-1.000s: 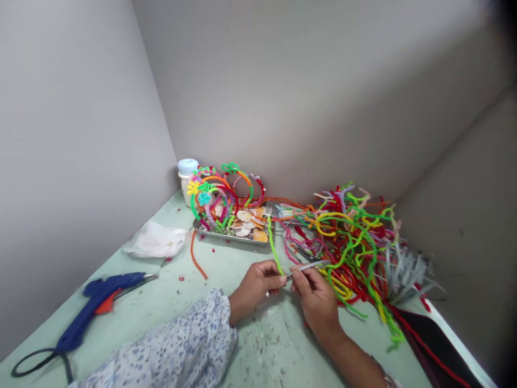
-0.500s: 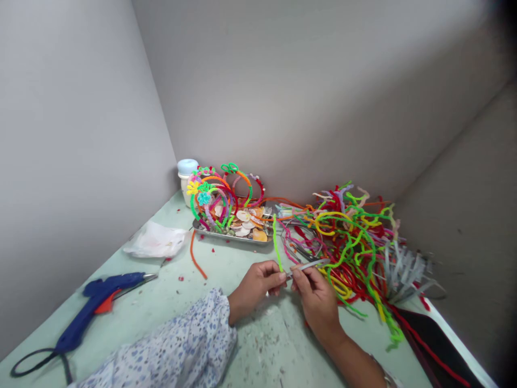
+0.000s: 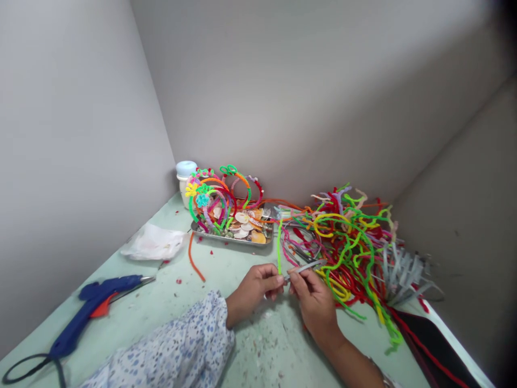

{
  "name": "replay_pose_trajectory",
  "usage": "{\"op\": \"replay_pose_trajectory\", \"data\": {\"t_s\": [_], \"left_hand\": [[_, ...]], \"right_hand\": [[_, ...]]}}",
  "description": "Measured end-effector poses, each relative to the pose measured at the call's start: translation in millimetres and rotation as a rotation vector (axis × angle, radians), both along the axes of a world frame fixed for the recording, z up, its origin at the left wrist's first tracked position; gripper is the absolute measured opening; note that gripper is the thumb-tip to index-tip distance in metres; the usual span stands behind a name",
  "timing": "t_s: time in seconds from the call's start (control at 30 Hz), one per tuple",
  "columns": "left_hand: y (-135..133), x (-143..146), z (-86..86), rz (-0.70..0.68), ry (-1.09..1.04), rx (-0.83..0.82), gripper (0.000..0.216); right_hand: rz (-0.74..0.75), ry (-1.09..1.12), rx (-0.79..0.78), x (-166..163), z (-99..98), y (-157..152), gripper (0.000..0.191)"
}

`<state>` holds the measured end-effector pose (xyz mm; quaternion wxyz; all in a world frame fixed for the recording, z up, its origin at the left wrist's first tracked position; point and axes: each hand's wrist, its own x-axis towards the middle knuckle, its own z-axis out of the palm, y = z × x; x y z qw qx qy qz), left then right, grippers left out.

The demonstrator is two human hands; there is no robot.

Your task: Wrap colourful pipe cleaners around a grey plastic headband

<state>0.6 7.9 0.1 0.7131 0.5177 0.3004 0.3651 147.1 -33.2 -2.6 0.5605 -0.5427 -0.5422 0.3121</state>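
My left hand [image 3: 260, 286] pinches a light green pipe cleaner [image 3: 279, 248], which stands up from the fingertips. A narrow grey strip [image 3: 309, 266] is gripped in my right hand [image 3: 313, 299], with one end reaching toward the left fingertips and the other pointing up to the right. The two hands are close together above the table, and the spot where strip and pipe cleaner meet is mostly covered by fingers. Behind them stands a metal tray [image 3: 232, 238] of shells, with several pipe-cleaner headbands [image 3: 212, 202] resting on it.
A tangled heap of coloured pipe cleaners [image 3: 355, 242] and a bundle of grey strips [image 3: 406, 275] lie to the right. On the left are a blue glue gun [image 3: 92, 310] and a white plastic bag [image 3: 153, 242]. A lidded jar [image 3: 186, 183] stands in the back corner.
The pipe cleaner has swung from a leftward lean to nearly upright. Both hands keep their grips, almost in place; the view has shifted slightly.
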Motion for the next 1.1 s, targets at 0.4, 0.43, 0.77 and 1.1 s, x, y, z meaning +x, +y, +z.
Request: {"op": "replay_pose_trajectory", "data": {"t_s": [0.4,0.43,0.77,1.1], "left_hand": [[1.4,2.3,-1.9,0.007,0.003,-0.018,0.031],[1.4,2.4,-1.5,0.010,0.007,-0.024,0.031],[1.1,3.2,-0.3,0.013,0.006,-0.013,0.026],[2.1,3.0,-3.3,0.011,0.013,-0.036,0.027]], "right_hand": [[-0.006,-0.037,0.053,0.5,-3.6,1.0,0.024],[-0.007,-0.040,0.060,0.6,-4.0,1.0,0.024],[-0.015,-0.069,0.076,1.5,-6.9,0.6,0.024],[-0.002,-0.081,0.070,2.3,-5.5,0.3,0.025]]}}
